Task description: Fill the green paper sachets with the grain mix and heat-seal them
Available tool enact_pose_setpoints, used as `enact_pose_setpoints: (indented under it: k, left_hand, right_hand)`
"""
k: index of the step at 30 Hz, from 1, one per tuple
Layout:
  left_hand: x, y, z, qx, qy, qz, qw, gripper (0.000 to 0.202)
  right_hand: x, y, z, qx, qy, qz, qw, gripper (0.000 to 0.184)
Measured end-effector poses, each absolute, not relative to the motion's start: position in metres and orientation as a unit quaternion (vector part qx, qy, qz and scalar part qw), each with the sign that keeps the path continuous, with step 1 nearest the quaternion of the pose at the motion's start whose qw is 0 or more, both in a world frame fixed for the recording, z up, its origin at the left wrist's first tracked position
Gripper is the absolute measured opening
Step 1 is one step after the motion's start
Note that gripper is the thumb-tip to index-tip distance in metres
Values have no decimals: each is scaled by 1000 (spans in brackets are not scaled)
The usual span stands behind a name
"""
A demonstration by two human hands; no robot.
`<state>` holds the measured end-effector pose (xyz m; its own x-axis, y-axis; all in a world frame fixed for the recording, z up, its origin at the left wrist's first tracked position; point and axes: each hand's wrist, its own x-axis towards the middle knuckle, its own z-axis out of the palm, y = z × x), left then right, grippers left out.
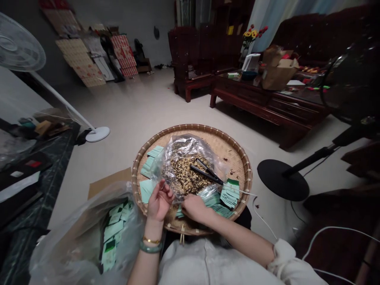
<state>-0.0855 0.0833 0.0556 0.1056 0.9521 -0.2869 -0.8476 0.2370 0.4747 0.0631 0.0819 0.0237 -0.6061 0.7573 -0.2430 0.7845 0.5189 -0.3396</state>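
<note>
A round woven bamboo tray (237, 158) rests on my lap. In its middle lies an opened clear plastic bag (181, 152) full of dark and pale dried bits, with black tongs (206, 172) lying on the heap. Small green and white packets (230, 194) are piled around the bag. My left hand (158, 200) is raised at the tray's near edge, fingers curled in a pinch on something I cannot make out. My right hand (192, 206) lies closed at the near edge of the bag, next to the packets; what it grips is hidden.
A large clear bag (89, 237) holding several green packets sits at my lower left on cardboard. A white standing fan (20, 47) is at the left, a black fan (282, 180) at the right. A dark wooden coffee table (267, 103) with boxes stands behind.
</note>
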Motion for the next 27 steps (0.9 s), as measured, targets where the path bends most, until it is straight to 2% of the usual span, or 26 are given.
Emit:
enact_pose_setpoints:
  k: [7,10,13,15,17,19,22,24,27]
  left_hand:
    - [-84,85,51,116,381,594,699,20]
    - [-82,84,49,196,437,586,654,29]
    - [-75,83,48,262,452,558,644,42]
    - [-68,82,46,306,449,523,657,50]
    - [-60,83,43,350,457,488,656,51]
    - [-55,83,41,386,483,465,634,46]
    - [-51,84,40,422,520,449,592,39]
    - [-50,85,41,440,528,443,575,35]
    - [-47,85,43,457,532,442,559,34]
  right_hand:
    - [71,83,21,453,859,-240,-16,15]
    - [88,92,27,461,806,-335,-157,13]
    - [101,100,30,448,658,-506,-331,18]
    - [105,102,29,432,571,-590,-374,26]
    - [106,102,27,430,523,-621,-394,30]
    - [107,101,28,448,527,-575,-437,28]
    - [113,100,37,463,616,-400,-497,30]
    - [117,100,45,437,703,-289,-481,40]
    - [120,101,51,384,794,-191,-430,39]
